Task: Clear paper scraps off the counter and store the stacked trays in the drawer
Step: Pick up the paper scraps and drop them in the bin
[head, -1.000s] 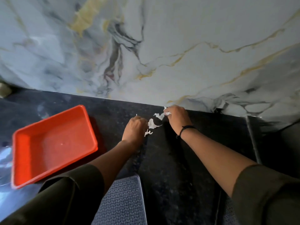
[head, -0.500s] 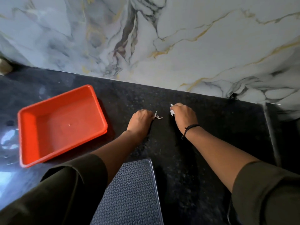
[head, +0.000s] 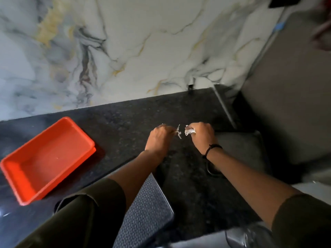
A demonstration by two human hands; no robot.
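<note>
Down at the very bottom of the frame, both dark olive sleeves (head: 86,219) get cut off by the edge, and between the forearms sits a dark textured panel (head: 146,210) with a diamond-ish pattern that can't really be identified. The bottom right corner has something grey and shiny, too blurred to call.

Off to the left on the black speckled counter (head: 188,185) is the red tray (head: 46,158), sitting at an angle. A second rim peeks out at its right corner, so it looks like stacked trays, though how many is hard to say. Nothing in it except maybe a few tiny pale specks.

Further in, the person's left hand (head: 159,138) is curled into a loose fist, knuckles up, with a thin twisted paper scrap (head: 178,132) pinched at its fingertips and sticking out to the right. The right hand (head: 202,136), with a black wrist band (head: 212,149), is closed around a crumpled white paper scrap (head: 189,131) that pokes out on its left side. The two scraps are just beside each other, not clearly touching. Whether the hands rest on the counter or hover just above it is hard to tell.

Behind all that is the marble backsplash (head: 143,51) with grey and gold veins. On the far right there's a blurry grey wall.
</note>
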